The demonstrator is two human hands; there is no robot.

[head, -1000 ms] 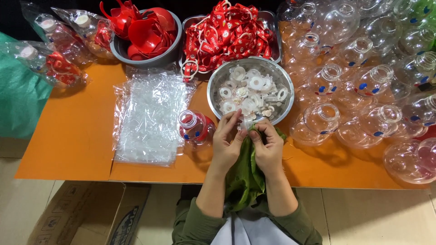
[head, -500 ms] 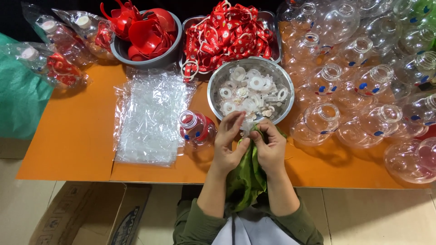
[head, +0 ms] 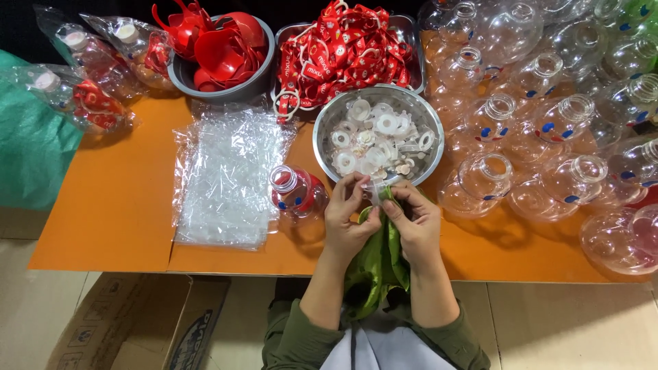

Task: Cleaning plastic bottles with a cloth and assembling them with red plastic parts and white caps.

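Observation:
My left hand (head: 347,218) and my right hand (head: 415,220) meet just in front of a metal bowl (head: 327,123) of white plastic caps (head: 375,140). Both pinch a small clear-white cap (head: 375,192) together with a green strap (head: 379,267) that hangs down toward my lap. A clear round bottle with a red part inside (head: 296,192) lies on its side on the orange table (head: 116,205), just left of my left hand.
A stack of clear plastic bags (head: 229,177) lies left of the bottle. At the back stand a grey bowl of red funnels (head: 221,48) and a tray of red straps (head: 343,44). Several empty clear bottles (head: 548,130) crowd the right side; bagged bottles (head: 96,65) lie far left. A cardboard box (head: 144,322) sits on the floor.
Both hands have stayed in place at the bowl's front rim; the fingers have shifted slightly on the cap and green strap.

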